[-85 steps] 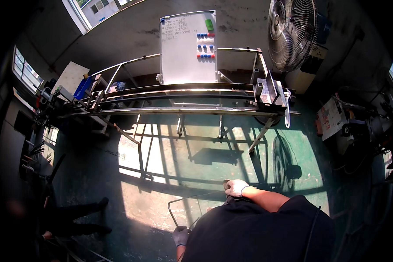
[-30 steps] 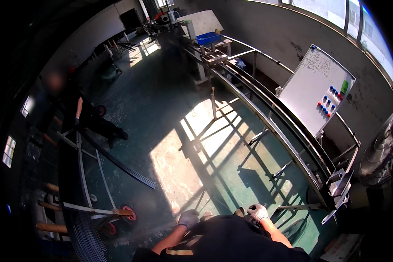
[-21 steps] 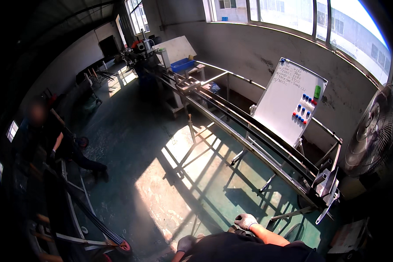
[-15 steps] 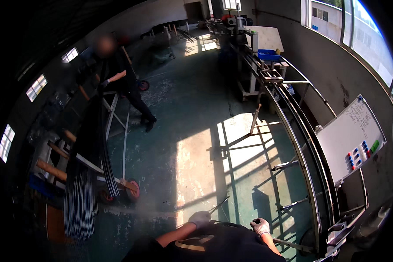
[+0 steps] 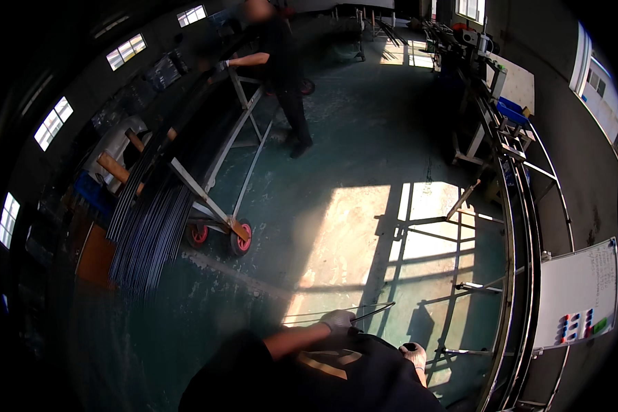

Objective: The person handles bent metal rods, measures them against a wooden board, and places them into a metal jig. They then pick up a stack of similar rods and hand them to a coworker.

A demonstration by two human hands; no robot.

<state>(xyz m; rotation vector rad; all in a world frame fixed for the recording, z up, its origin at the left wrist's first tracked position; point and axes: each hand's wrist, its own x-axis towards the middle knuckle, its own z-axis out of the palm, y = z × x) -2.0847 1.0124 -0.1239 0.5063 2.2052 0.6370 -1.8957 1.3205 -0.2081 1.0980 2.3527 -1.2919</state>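
My left hand, in a pale work glove, is closed at the front of my dark shirt. A thin dark rod sticks out from it toward the right over the sunlit floor. Thin pale lines show to the left of that hand; what they are I cannot tell. My right hand, also gloved, is low at my right side with its fingers curled. Something dark shows at its fingers, too small to name.
Ahead on the left a wheeled rack carries many long dark strips. A co-worker stands beside it with a gloved hand on the load. Along the right runs a long metal rail stand, with a whiteboard beyond it.
My view has turned left, so the rack, co-worker and rail stand sit farther right in the picture. The rod from my left hand now points more sideways to the right.
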